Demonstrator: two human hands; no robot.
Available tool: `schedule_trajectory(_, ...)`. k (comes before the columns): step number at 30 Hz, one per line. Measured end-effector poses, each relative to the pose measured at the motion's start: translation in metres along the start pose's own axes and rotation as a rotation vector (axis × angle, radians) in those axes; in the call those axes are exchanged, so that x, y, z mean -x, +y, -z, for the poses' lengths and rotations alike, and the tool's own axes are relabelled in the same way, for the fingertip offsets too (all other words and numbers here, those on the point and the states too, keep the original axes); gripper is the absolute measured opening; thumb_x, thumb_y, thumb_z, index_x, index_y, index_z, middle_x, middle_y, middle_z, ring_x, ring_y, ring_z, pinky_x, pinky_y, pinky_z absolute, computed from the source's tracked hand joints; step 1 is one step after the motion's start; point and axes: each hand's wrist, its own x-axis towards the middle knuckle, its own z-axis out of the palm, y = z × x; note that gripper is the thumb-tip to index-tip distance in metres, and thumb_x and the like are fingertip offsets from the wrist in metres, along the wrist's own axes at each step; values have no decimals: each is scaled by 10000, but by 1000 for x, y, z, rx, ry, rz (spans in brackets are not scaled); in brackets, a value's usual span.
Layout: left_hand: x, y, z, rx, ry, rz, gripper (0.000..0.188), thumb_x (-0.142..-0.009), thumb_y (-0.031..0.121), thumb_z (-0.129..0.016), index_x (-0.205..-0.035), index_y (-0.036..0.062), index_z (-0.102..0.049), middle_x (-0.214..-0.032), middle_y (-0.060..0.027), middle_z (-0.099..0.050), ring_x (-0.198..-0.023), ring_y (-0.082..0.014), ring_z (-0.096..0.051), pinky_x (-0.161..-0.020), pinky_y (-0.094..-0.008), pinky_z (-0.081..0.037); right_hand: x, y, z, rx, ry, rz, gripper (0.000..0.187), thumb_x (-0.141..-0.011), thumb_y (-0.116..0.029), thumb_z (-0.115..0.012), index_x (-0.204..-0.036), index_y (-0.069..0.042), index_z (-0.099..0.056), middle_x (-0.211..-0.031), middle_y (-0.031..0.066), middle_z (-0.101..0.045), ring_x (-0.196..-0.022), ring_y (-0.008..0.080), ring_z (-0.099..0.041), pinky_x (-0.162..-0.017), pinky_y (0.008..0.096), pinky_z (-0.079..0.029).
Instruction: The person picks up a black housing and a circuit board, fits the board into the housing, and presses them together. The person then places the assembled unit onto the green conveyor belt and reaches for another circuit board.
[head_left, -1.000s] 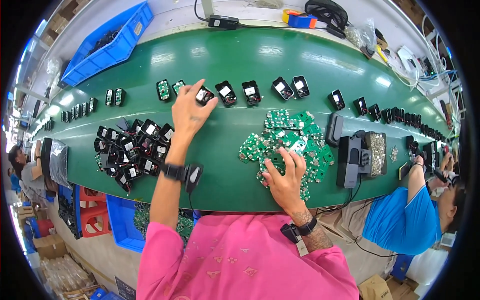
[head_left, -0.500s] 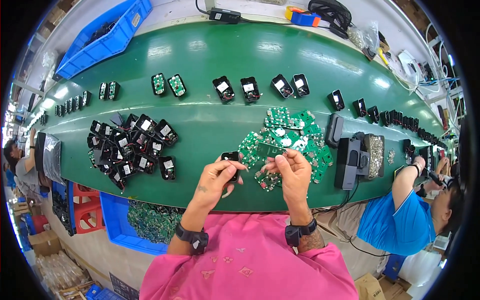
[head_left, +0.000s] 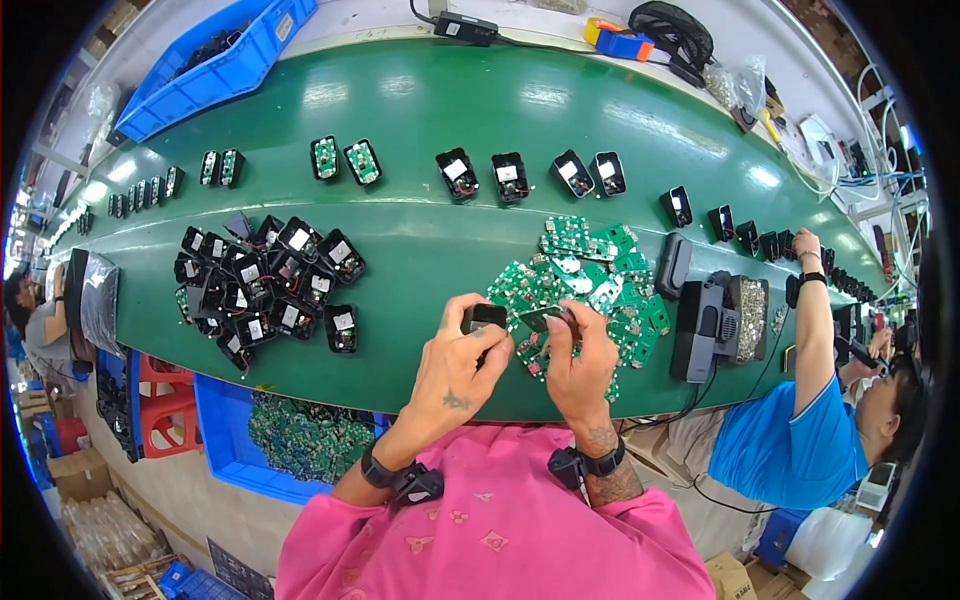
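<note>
Near the worktop (head_left: 420,250)'s front edge, left hand (head_left: 455,365) pinches a black housing (head_left: 483,318); right hand (head_left: 580,365) pinches what seems a green board (head_left: 545,320) just beside it, rightward.

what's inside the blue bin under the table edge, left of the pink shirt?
The blue bin holds a heap of green circuit boards. Its far part is hidden under the green table; what lies beneath the heap is not visible.

White labels (head_left: 341,321) on black housings (head_left: 262,285)
</note>
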Motion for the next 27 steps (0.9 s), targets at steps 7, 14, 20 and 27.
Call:
schedule_trajectory(7,-5,5,-2,-202,35,-53,123,-894,163,-635,-921,50,-676,-1203,-190,-545,-779,-391,-661,-679,-448,-545,-1,-25,-12,-453,-160,-344,278,-975,-70,-624,-1239,15,-596,-932,72,-616,-673,90,-620,-533,256,-535)
schedule_trajectory(14,-5,-7,0,-87,2,32,189,-902,214,-599,-947,60,-698,-1212,-216,-549,-770,-406,-666,-714,-487,-537,0,-10,-11,-171,-144,43,221,-886,40,-678,-1105,10,-691,-963,80,-594,-672,110,-614,-531,254,-479)
schedule_trajectory(20,-6,-25,2,137,-131,31,199,-907,204,-585,-938,53,-710,-1206,-180,-566,-914,-326,-631,-785,-428,-517,1,-15,-7,-51,-187,135,264,-865,63,-688,-1119,-4,-713,-963,80,-596,-656,131,-617,-528,263,-482)
schedule_trajectory(27,-5,-18,5,674,-256,386,367,-908,91,-636,-1262,14,-576,-1251,-111,-527,-1045,-180,-572,-806,-323,-510,4,-7,-3,-40,-107,153,265,-849,83,-693,-1091,-17,-724,-999,83,-611,-675,139,-642,-537,253,-502)
